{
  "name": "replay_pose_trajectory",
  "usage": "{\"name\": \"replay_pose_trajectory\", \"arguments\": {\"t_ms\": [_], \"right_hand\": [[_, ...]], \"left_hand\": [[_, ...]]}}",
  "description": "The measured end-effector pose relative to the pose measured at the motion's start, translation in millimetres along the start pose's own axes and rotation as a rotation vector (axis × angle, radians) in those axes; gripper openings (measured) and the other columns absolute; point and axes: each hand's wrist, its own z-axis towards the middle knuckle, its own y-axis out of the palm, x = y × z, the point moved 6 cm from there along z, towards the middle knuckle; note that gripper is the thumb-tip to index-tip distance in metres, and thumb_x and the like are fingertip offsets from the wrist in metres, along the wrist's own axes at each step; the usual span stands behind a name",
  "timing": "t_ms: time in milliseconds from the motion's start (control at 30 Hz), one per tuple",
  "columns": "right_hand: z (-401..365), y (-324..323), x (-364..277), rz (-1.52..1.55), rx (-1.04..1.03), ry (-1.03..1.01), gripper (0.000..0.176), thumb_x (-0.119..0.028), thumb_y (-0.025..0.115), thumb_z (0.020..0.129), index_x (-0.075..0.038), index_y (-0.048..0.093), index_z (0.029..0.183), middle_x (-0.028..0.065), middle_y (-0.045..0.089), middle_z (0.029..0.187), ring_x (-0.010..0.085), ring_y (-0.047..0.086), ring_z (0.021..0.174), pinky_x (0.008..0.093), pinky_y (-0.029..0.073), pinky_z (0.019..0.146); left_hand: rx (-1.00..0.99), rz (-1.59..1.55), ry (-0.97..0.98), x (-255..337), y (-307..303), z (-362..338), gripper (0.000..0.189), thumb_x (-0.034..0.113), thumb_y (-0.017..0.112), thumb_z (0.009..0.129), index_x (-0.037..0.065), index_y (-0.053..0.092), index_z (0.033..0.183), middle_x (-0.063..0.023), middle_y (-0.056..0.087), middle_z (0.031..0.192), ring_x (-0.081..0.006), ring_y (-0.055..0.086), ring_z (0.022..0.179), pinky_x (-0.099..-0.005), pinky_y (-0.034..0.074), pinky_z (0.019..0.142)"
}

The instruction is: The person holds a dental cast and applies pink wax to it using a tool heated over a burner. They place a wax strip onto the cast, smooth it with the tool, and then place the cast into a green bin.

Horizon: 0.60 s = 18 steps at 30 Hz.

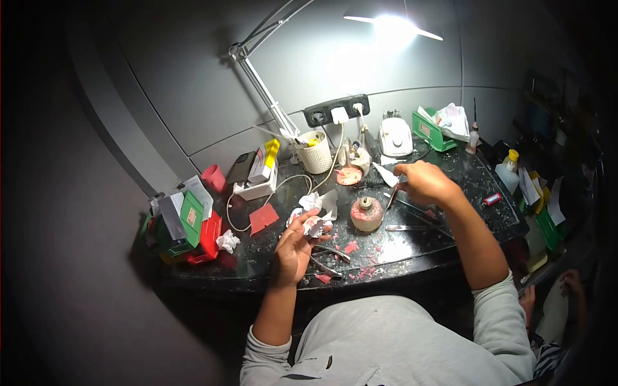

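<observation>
My left hand point(293, 251) is closed around a small whitish piece with pink patches, a dental cast by its look point(313, 225), near the front of the bench. My fingers hide part of it. In my right hand point(425, 183) is a thin metal wax knife point(391, 198), its end pointing down beside the spirit burner point(367, 215). The burner is a round glass jar smeared with pink, with a metal wick holder on top. A metal spatula point(409, 228) lies to its right. A pink wax sheet point(263, 219) rests left of my left hand.
Pink wax scraps point(351, 247) and metal pliers-like tools point(333, 253) lie near the front edge. Behind stand a white pot point(315, 157), a lamp arm point(261, 87) and a green bin point(432, 132). A red lighter point(492, 199) lies right; another person's hand point(570, 282) shows lower right.
</observation>
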Motion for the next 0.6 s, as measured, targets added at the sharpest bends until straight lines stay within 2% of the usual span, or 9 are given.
{"name": "replay_pose_trajectory", "arguments": {"t_ms": [67, 133, 167, 233, 300, 367, 467, 500, 600], "right_hand": [[13, 21, 5, -0.003, -0.077, 0.045, 0.033, -0.024, 0.068, 0.092, -0.008, 0.066, 0.121, 0.0204, 0.072, 0.107, 0.0370, 0.068, 0.104, 0.0452, 0.053, 0.091], [21, 33, 3, 0.010, -0.078, 0.069, 0.023, -0.019, 0.067, 0.090, -0.007, 0.073, 0.109, 0.0212, 0.072, 0.104, 0.0383, 0.069, 0.101, 0.0466, 0.054, 0.089], [24, 40, 2, 0.001, -0.104, 0.104, 0.020, -0.016, 0.067, 0.088, -0.006, 0.075, 0.104, 0.0221, 0.072, 0.103, 0.0387, 0.069, 0.100, 0.0470, 0.055, 0.088], [28, 45, 2, -0.012, -0.078, 0.118, 0.019, -0.012, 0.066, 0.085, -0.002, 0.075, 0.100, 0.0242, 0.072, 0.102, 0.0396, 0.070, 0.098, 0.0473, 0.055, 0.087], [30, 52, 4, -0.023, -0.055, 0.137, 0.019, -0.008, 0.066, 0.082, 0.001, 0.075, 0.096, 0.0263, 0.071, 0.100, 0.0404, 0.070, 0.097, 0.0476, 0.056, 0.086], [31, 53, 9, -0.045, -0.005, 0.174, 0.020, -0.012, 0.069, 0.080, 0.004, 0.073, 0.093, 0.0290, 0.070, 0.096, 0.0421, 0.069, 0.095, 0.0490, 0.055, 0.086], [30, 50, 12, 0.010, 0.034, 0.247, 0.020, -0.004, 0.066, 0.076, 0.008, 0.073, 0.092, 0.0312, 0.069, 0.100, 0.0420, 0.070, 0.098, 0.0464, 0.056, 0.087], [30, 50, 14, 0.008, 0.038, 0.251, 0.020, -0.004, 0.066, 0.076, 0.008, 0.073, 0.092, 0.0312, 0.069, 0.100, 0.0420, 0.070, 0.098, 0.0464, 0.056, 0.087], [26, 44, 25, 0.260, 0.168, 0.305, 0.021, -0.007, 0.069, 0.075, 0.003, 0.068, 0.092, 0.0267, 0.071, 0.093, 0.0410, 0.071, 0.091, 0.0452, 0.056, 0.081]], "left_hand": [[-0.005, 0.105, 0.024, 4, 5, 0, 0.055, 0.026, 0.048, 0.102, -0.012, 0.039, 0.141, -0.0239, 0.058, 0.129, -0.0336, 0.063, 0.115, -0.0433, 0.052, 0.099], [-0.044, 0.205, 0.009, 9, 4, 7, 0.053, 0.016, 0.055, 0.100, -0.009, 0.038, 0.144, -0.0203, 0.055, 0.133, -0.0283, 0.060, 0.119, -0.0396, 0.050, 0.102], [-0.043, 0.204, 0.009, 14, 3, 11, 0.053, 0.016, 0.055, 0.100, -0.009, 0.038, 0.144, -0.0203, 0.055, 0.133, -0.0283, 0.060, 0.119, -0.0396, 0.050, 0.102], [-0.125, 0.421, 0.058, 29, 6, 21, 0.054, 0.008, 0.060, 0.097, -0.006, 0.038, 0.145, -0.0154, 0.054, 0.133, -0.0234, 0.056, 0.122, -0.0368, 0.044, 0.107], [-0.169, 0.435, 0.034, 36, -3, 38, 0.058, 0.001, 0.065, 0.093, -0.004, 0.039, 0.145, -0.0122, 0.051, 0.136, -0.0198, 0.052, 0.125, -0.0340, 0.039, 0.110], [-0.183, 0.693, 0.313, 53, -7, 57, 0.060, -0.003, 0.067, 0.088, -0.002, 0.041, 0.142, -0.0112, 0.045, 0.134, -0.0190, 0.053, 0.121, -0.0331, 0.040, 0.109], [-0.136, 0.808, 0.457, 68, -14, 84, 0.062, -0.003, 0.070, 0.083, -0.004, 0.044, 0.139, -0.0117, 0.042, 0.132, -0.0210, 0.053, 0.121, -0.0349, 0.043, 0.108], [-0.141, 0.806, 0.460, 66, -14, 87, 0.062, -0.003, 0.070, 0.083, -0.004, 0.044, 0.139, -0.0117, 0.042, 0.132, -0.0210, 0.053, 0.121, -0.0349, 0.043, 0.108], [-0.001, 0.851, 0.655, 65, -19, 91, 0.061, -0.003, 0.073, 0.081, -0.005, 0.047, 0.135, -0.0110, 0.042, 0.132, -0.0208, 0.053, 0.120, -0.0339, 0.046, 0.105]]}}
